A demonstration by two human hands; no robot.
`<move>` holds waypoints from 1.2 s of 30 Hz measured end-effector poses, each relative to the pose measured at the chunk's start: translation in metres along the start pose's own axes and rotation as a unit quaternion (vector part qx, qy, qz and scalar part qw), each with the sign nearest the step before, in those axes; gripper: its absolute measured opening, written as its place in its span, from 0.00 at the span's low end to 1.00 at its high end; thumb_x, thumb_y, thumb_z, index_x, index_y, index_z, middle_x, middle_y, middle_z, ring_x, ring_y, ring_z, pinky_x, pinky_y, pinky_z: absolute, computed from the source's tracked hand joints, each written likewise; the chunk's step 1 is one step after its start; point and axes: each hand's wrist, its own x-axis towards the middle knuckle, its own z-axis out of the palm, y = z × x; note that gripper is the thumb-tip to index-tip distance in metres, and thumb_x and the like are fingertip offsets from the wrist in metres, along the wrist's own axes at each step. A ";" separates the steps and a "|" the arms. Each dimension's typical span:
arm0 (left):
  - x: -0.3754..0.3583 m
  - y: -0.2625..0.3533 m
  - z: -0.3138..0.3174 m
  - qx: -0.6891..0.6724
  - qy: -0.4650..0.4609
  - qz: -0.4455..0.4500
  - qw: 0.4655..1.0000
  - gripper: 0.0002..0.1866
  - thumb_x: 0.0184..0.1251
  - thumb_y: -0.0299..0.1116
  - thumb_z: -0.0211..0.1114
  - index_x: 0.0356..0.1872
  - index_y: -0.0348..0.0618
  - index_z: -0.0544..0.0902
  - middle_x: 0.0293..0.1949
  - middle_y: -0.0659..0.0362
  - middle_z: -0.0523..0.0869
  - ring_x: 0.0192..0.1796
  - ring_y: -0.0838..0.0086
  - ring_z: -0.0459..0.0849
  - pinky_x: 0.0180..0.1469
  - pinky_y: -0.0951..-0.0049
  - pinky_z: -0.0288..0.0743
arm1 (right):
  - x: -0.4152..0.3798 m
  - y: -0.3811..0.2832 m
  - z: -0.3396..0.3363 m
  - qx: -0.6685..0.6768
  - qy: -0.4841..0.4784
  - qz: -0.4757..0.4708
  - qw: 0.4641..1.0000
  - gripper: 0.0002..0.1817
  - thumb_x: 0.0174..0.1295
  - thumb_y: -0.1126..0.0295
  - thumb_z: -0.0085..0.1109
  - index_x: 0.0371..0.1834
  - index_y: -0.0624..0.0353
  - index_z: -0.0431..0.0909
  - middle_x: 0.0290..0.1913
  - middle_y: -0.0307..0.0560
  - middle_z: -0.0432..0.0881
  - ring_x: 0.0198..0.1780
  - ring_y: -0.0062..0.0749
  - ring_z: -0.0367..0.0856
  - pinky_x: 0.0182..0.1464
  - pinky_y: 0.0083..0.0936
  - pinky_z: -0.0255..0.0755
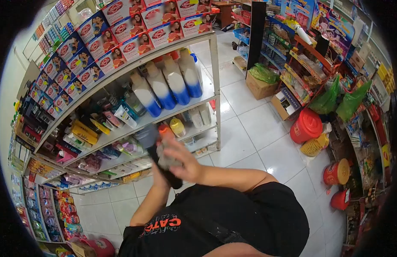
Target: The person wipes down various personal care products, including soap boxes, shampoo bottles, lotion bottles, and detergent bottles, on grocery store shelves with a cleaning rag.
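In front of my chest, my left hand (160, 176) is closed round a dark bottle (167, 172), which is tilted with its blurred grey-blue end toward the shelf. My right hand (184, 161) presses a greyish cloth (167, 159) against the bottle's side; motion smears its fingers. Just beyond them is a shelf rack (214, 64). White-and-blue bottles (167, 83) stand in a row on its upper shelf. A yellow bottle (177, 127) stands on the shelf below, near my hands.
Stacked soap boxes (130, 47) top the rack. Tubes and packets (85, 130) fill its left part. White floor tiles (267, 141) run along the aisle. On the right are a red bucket (306, 125), a cardboard box (259, 85), green bags (353, 100) and crowded shelves.
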 end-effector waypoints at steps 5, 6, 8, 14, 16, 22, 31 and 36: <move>0.012 -0.005 0.014 -0.014 0.024 -0.092 0.995 0.26 0.70 0.51 0.35 0.64 0.50 0.57 0.60 0.60 0.65 0.61 0.71 0.65 0.61 0.69 0.60 | 0.009 0.011 -0.007 -0.051 0.118 0.075 0.989 0.24 0.58 0.70 0.49 0.59 0.60 0.62 0.64 0.61 0.54 0.66 0.51 0.53 0.64 0.37 0.47; 0.017 -0.006 0.010 -0.012 0.028 -0.080 0.996 0.26 0.70 0.50 0.34 0.63 0.49 0.58 0.60 0.60 0.66 0.61 0.71 0.65 0.61 0.69 0.60 | 0.007 0.011 -0.004 -0.064 0.089 0.085 0.990 0.24 0.57 0.70 0.49 0.59 0.59 0.62 0.64 0.60 0.54 0.65 0.51 0.53 0.64 0.36 0.47; 0.026 -0.002 -0.001 -0.082 0.074 -0.044 0.993 0.30 0.68 0.54 0.36 0.61 0.42 0.61 0.58 0.54 0.68 0.58 0.64 0.68 0.60 0.64 0.61 | -0.004 0.009 0.008 -0.090 0.027 0.105 0.990 0.24 0.57 0.70 0.51 0.59 0.57 0.63 0.64 0.59 0.54 0.65 0.51 0.53 0.64 0.36 0.48; 0.025 0.021 0.011 -0.059 -0.055 0.020 0.997 0.37 0.58 0.53 0.53 0.63 0.42 0.55 0.58 0.55 0.66 0.59 0.65 0.67 0.59 0.66 0.63 | -0.002 0.013 0.008 -0.056 0.025 0.039 0.997 0.24 0.55 0.71 0.51 0.58 0.56 0.64 0.65 0.59 0.54 0.66 0.51 0.53 0.64 0.37 0.47; 0.012 0.010 -0.007 0.031 -0.107 -0.060 0.992 0.40 0.55 0.46 0.59 0.65 0.44 0.50 0.60 0.56 0.63 0.60 0.67 0.66 0.59 0.67 0.61 | 0.012 0.016 0.000 -0.075 0.092 0.026 0.993 0.24 0.55 0.71 0.52 0.58 0.56 0.64 0.65 0.59 0.54 0.66 0.51 0.53 0.64 0.37 0.47; 0.010 0.013 0.016 -0.092 0.105 -0.206 0.968 0.27 0.62 0.47 0.42 0.61 0.45 0.61 0.58 0.53 0.68 0.58 0.67 0.69 0.58 0.65 0.64 | 0.020 0.013 -0.006 -0.142 0.012 0.058 0.988 0.20 0.54 0.71 0.53 0.52 0.58 0.70 0.63 0.60 0.57 0.64 0.54 0.55 0.63 0.38 0.51; 0.032 0.026 0.002 0.069 0.023 0.255 0.964 0.44 0.55 0.60 0.51 0.64 0.37 0.50 0.64 0.51 0.55 0.69 0.60 0.49 0.68 0.57 0.41 | -0.007 0.010 0.027 0.151 0.074 0.275 0.947 0.21 0.62 0.68 0.45 0.58 0.59 0.58 0.59 0.52 0.62 0.61 0.38 0.59 0.61 0.28 0.53; 0.033 -0.002 -0.019 0.235 -0.062 0.281 0.928 0.52 0.47 0.52 0.66 0.65 0.35 0.44 0.65 0.49 0.52 0.69 0.63 0.47 0.67 0.62 0.42 | -0.005 0.029 0.027 0.425 0.190 0.401 0.789 0.19 0.64 0.68 0.46 0.56 0.61 0.60 0.51 0.47 0.70 0.52 0.27 0.68 0.55 0.23 0.61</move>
